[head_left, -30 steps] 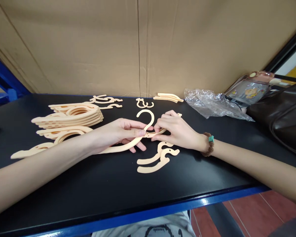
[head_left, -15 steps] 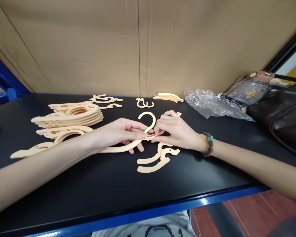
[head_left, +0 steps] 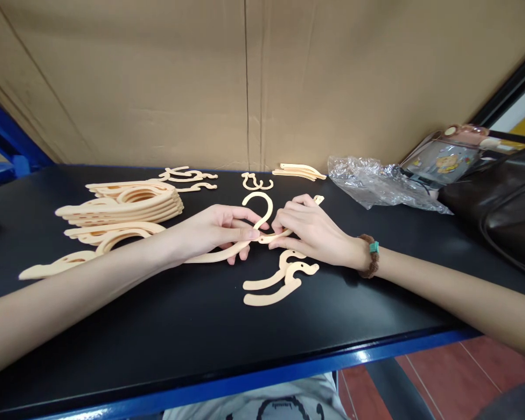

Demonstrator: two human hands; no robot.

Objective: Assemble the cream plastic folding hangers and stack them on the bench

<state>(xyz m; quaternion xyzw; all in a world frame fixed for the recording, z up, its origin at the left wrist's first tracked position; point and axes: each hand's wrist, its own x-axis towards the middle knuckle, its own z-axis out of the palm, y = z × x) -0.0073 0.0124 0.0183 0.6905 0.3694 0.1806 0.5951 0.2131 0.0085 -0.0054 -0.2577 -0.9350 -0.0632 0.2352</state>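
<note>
My left hand (head_left: 227, 230) pinches a cream hook piece (head_left: 268, 209), whose curved hook rises above the fingertips and whose long arm runs left under the hand. Between thumb and fingers, my right hand (head_left: 308, 230) grips a slim cream arm piece (head_left: 271, 238); its far end shows past the knuckles. The two pieces meet or overlap near my left thumb, and the exact joint is partly hidden. Just below the hands, two short curved cream pieces (head_left: 273, 297) lie on the black table (head_left: 192, 338).
Left of my hands is a stack of cream hanger parts (head_left: 126, 207). Small curved pieces (head_left: 188, 175), hook pieces (head_left: 257, 182) and arm pieces (head_left: 298, 171) lie along the back. Crumpled clear plastic (head_left: 376, 181) and a dark bag (head_left: 499, 198) are at right.
The hook piece in my left hand has shifted slightly up and left. The arm piece in my right hand has turned a little, showing more of its far end.
</note>
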